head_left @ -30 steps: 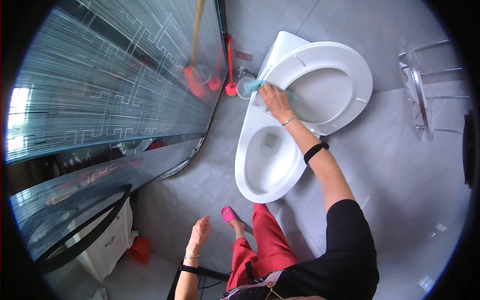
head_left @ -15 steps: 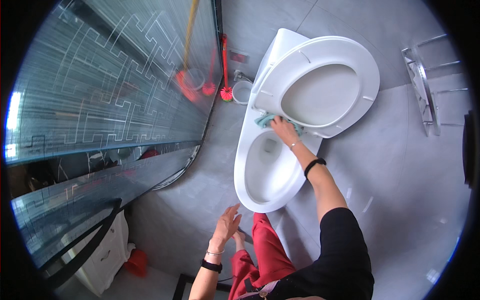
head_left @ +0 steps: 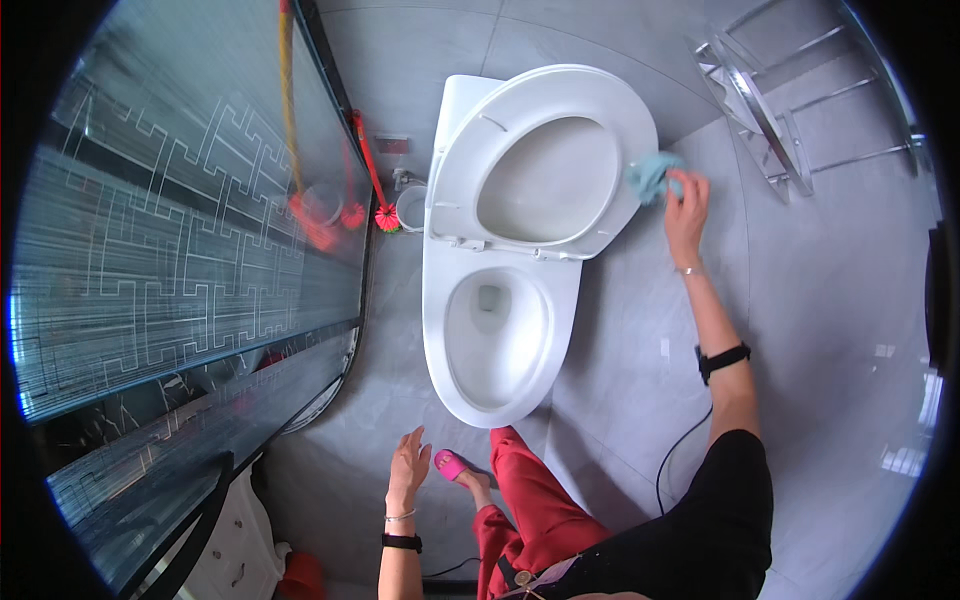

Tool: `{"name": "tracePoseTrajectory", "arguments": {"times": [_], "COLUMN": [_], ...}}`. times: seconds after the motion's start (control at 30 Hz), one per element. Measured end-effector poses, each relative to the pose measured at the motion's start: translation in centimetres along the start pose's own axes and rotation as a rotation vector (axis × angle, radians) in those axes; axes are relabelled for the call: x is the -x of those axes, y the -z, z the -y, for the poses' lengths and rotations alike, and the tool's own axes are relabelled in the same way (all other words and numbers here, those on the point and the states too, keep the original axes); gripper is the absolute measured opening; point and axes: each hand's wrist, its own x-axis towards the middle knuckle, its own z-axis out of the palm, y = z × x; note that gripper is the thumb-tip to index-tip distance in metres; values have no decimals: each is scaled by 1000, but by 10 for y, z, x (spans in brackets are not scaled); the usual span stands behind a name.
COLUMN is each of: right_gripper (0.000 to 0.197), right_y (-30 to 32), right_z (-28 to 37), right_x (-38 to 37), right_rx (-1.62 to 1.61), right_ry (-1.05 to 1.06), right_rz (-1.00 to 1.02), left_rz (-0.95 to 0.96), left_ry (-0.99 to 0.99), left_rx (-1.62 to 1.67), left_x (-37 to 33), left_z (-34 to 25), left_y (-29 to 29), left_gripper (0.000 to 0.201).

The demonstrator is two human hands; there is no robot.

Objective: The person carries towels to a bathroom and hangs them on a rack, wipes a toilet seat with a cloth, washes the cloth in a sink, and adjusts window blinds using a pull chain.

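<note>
A white toilet [head_left: 435, 330] stands in the middle with its seat [head_left: 462, 190] and lid raised, the bowl uncovered below. My right hand [head_left: 687, 205] grips a teal cloth [head_left: 652, 178] at the right edge of the raised seat. The cloth is bunched up and appears to touch that edge. My left hand [head_left: 408, 465] hangs in the air left of the bowl's front end, fingers apart, holding nothing.
To the left stands a patterned glass partition [head_left: 200, 200]. A red toilet brush [head_left: 385, 205] and a white cup-shaped holder [head_left: 411, 208] are beside the tank. A metal rack [head_left: 760, 110] is on the right wall. A white cabinet [head_left: 232, 550] is at the lower left.
My right hand has carried the teal cloth from the seat hinge up and right to the raised seat's outer edge. My left hand remains empty near the bowl's front. The whole view has shifted.
</note>
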Motion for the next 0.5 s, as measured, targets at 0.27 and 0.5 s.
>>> {"name": "tracePoseTrajectory", "arguments": {"times": [0.27, 0.5], "right_gripper": [21, 29], "right_y": [-66, -132], "right_z": [0, -37], "right_x": [27, 227], "right_rx": [129, 37], "right_ry": [68, -414], "right_rz": [-36, 429], "left_rz": [81, 191], "left_ry": [-91, -109], "left_rx": [112, 42], "left_x": [-32, -29], "left_z": [-37, -35], "left_y": [-31, -51], "left_gripper": [37, 37]}}
